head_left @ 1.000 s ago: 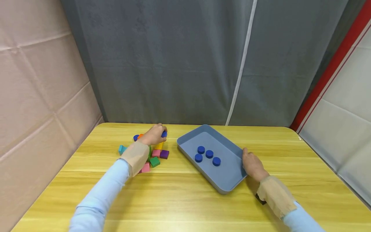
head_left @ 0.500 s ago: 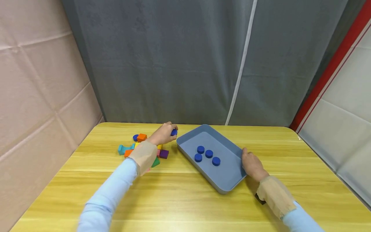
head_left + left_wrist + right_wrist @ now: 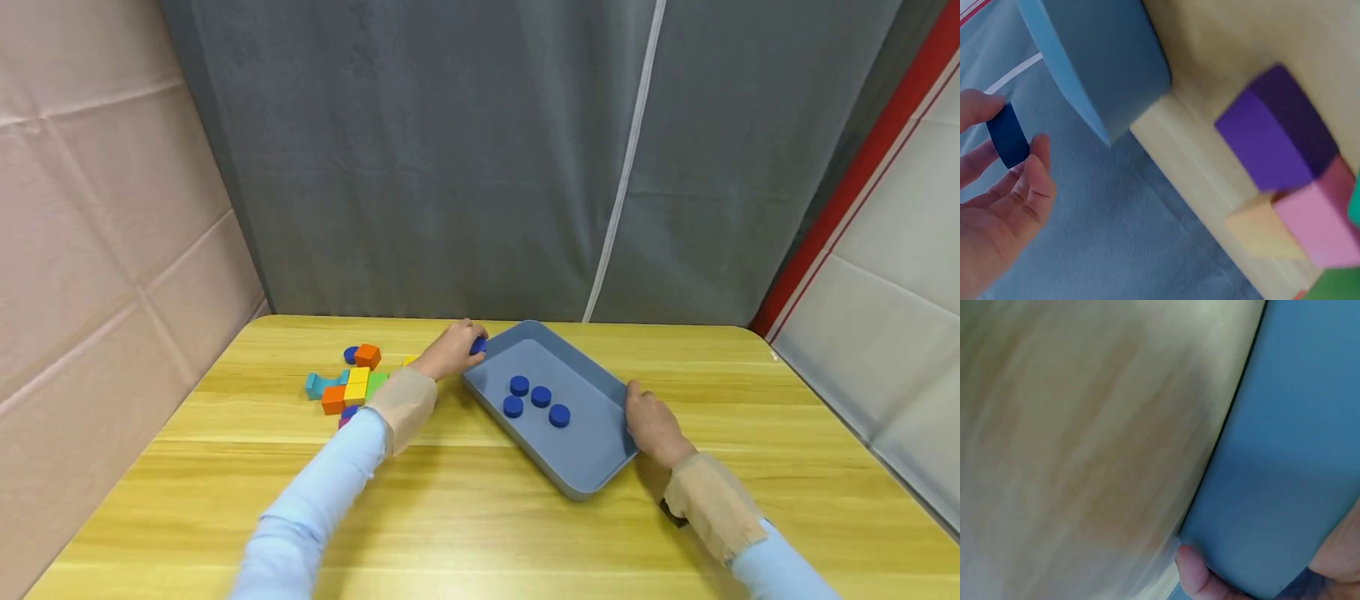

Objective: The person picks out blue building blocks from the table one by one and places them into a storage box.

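Observation:
My left hand (image 3: 452,350) pinches a blue round block (image 3: 1008,135) between thumb and fingers. It is raised at the left corner of the grey-blue tray (image 3: 592,467), overlapping the rim in the head view. Inside the tray lie several more blue round blocks (image 3: 541,397), flat and spread over its left half. At the tray's right end, my right hand (image 3: 657,425) grips the wall. In the right wrist view a fingertip (image 3: 1192,569) sits at the lower edge of that wall.
Left of the tray is a loose cluster of coloured blocks, partly behind my left arm: orange (image 3: 367,356), yellow (image 3: 357,385), light blue (image 3: 322,386), purple (image 3: 1272,131) and pink (image 3: 1322,219) among them. Another blue round block (image 3: 350,355) lies there. A grey curtain (image 3: 450,167) hangs behind the wooden table (image 3: 480,542).
My left hand has carried the blue round block rightward from the cluster to the tray's left corner, uncovering several blocks. The right hand and the tray have stayed in place.

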### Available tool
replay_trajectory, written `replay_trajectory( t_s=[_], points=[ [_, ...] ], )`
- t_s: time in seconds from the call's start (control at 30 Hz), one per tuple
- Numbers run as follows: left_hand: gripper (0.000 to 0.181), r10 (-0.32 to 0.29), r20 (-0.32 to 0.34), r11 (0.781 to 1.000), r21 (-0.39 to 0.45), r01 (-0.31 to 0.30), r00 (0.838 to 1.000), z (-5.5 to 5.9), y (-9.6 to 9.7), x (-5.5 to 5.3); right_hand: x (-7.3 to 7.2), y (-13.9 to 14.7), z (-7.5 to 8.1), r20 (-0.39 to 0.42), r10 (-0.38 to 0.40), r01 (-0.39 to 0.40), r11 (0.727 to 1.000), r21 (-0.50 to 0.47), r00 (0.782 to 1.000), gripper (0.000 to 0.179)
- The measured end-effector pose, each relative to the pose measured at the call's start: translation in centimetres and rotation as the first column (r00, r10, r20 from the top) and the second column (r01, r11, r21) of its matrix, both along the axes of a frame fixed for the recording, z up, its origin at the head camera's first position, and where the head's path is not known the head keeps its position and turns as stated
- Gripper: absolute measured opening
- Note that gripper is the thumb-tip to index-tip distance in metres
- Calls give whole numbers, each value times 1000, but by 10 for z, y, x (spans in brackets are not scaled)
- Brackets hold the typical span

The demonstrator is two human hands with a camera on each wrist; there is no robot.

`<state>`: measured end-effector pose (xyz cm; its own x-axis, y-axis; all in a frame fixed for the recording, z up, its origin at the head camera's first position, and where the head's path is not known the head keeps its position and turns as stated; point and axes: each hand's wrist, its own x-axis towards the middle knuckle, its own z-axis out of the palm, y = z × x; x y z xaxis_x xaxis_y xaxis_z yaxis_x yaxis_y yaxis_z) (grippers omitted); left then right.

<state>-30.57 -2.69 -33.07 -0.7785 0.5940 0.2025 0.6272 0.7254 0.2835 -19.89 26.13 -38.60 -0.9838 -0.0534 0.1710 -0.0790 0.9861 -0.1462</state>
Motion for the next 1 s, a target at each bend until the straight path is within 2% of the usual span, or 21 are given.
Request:
replay_trajectory(
  t_s=[0.3,0.43,0.5,0.57,0.6,0.7,0.8,0.83,1.0],
  points=[
    [28,-48,-24,998,-38,47,999,-16,16,3,-1,0,1,-16,9,-9,1000,0,1000,20],
    [29,-33,32,999,-32,34,999,-19,20,3,-1,0,0,-19,11,-11,1000,-11,1000,17],
    [31,-35,53,999,-20,36,998,-26,22,-3,-1,1,-1,-18,8,-8,1000,-14,1000,17],
    [33,-40,22,999,-25,40,999,-31,22,-5,-1,1,-1,-22,6,-7,1000,-16,1000,17],
    [32,-70,-15,998,-1,70,997,-43,21,-16,-1,2,-2,-27,6,-6,1000,-14,1000,17],
    [33,-62,-24,998,-28,61,998,-53,22,-23,0,3,-2,-36,5,-6,1000,-8,999,18],
    [30,-43,24,999,-19,43,999,-54,24,-21,0,3,-2,-38,6,-7,1000,-6,999,18],
    [31,-8,60,999,-41,11,998,-43,25,-10,1,2,-2,-36,7,-8,1000,-7,999,18],
    [31,27,65,997,-68,-23,998,-33,26,6,1,2,-1,-15,4,-5,1000,-5,1000,18]
  ],
)
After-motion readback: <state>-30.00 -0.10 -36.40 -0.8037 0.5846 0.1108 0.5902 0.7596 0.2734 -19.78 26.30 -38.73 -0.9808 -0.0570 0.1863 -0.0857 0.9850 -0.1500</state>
